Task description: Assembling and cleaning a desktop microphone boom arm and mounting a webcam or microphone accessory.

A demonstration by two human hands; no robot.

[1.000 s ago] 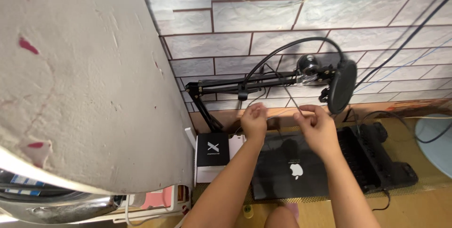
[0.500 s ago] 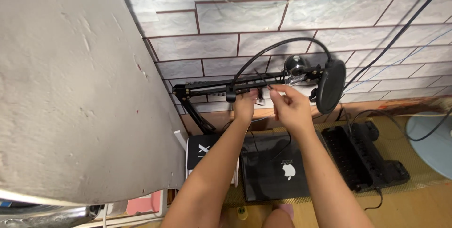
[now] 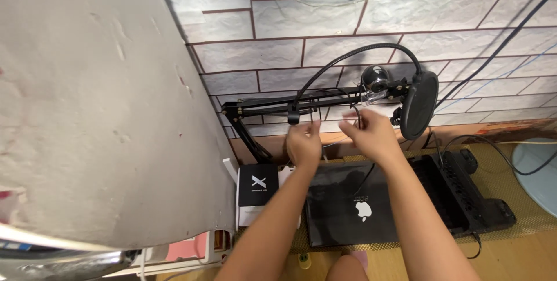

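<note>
Having dropped below the boom arm (image 3: 272, 106), both hands' (image 3: 304, 143) (image 3: 371, 133) grips stay pinched on the thin cable (image 3: 355, 120).

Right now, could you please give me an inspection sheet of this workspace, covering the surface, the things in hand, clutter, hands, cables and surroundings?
Surface: yellowish mesh mat on a wooden floor.
Things in hand: black microphone boom arm with round pop filter and a thin black cable beside it.
Clutter: closed black laptop, black box, black slotted stand.
Hands: left hand and right hand both raised at the thin cable below the boom arm; exact grip unclear.
Cables: thick black cable running across the wall, another looping over the mat.
Surroundings: white brick-pattern wall, grey slab at left.
</note>
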